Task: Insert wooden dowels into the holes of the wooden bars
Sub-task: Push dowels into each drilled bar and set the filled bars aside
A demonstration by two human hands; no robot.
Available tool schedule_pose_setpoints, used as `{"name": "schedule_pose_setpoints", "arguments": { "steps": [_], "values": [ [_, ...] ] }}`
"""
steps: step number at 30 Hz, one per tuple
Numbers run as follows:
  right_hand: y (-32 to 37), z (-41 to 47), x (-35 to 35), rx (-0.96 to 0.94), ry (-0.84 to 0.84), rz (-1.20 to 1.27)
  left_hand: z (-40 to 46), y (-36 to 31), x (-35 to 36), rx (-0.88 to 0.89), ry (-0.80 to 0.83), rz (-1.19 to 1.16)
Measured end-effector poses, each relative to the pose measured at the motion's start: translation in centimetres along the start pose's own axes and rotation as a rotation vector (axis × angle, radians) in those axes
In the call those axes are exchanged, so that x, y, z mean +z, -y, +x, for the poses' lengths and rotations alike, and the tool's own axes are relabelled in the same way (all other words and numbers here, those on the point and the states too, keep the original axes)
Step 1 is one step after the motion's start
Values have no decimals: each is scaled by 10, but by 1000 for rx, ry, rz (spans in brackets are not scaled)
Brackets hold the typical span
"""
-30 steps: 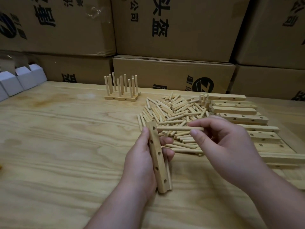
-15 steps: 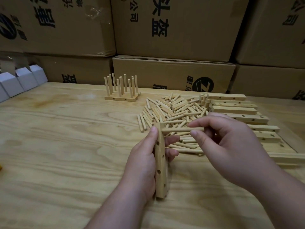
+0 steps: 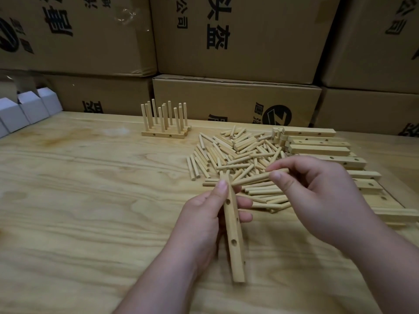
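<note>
While the left hand (image 3: 204, 214) grips a drilled wooden bar (image 3: 233, 236) with thumb laid along its near face and fingers wrapped behind, the bar stands off the table, its long axis running away from the person and its lower end nearest the camera. Three holes are visible on the bar's upper face. The right hand (image 3: 317, 191) pinches a single wooden dowel (image 3: 254, 177) between thumb and fingertips at its right end. The dowel lies nearly level, slightly raised to the right, and its left tip meets the far end of the bar just beyond the left thumb; whether it has entered a hole cannot be told.

Behind both hands, a loose heap of dowels (image 3: 235, 155) is spread on the plywood table (image 3: 79, 200). To the right of the heap, a stack of drilled bars (image 3: 317, 150) lies in rows, reaching to the table's right edge. At the far centre stand finished bars with upright dowels (image 3: 165, 121). White paper boxes (image 3: 29, 107) sit at the far left. Printed cardboard cartons (image 3: 238, 37) are stacked along the back.
</note>
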State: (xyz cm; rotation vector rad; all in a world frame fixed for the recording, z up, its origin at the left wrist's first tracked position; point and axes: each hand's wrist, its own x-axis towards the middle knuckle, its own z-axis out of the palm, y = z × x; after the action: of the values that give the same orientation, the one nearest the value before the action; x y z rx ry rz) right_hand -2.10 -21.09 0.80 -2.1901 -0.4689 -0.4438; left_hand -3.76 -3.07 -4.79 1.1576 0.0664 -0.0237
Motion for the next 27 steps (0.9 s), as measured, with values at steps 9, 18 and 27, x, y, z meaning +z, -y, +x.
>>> {"name": "schedule_pose_setpoints", "arguments": {
  "steps": [9, 18, 27],
  "values": [
    [6, -3, 6, -54, -8, -72, 5, 4, -2, -2, -59, -20],
    [5, -3, 4, 16, 11, -32, 5, 6, -3, 6, -24, -22],
    [8, -1, 6, 198, 81, 223, 5, -4, 4, -71, -51, -313]
  ]
}}
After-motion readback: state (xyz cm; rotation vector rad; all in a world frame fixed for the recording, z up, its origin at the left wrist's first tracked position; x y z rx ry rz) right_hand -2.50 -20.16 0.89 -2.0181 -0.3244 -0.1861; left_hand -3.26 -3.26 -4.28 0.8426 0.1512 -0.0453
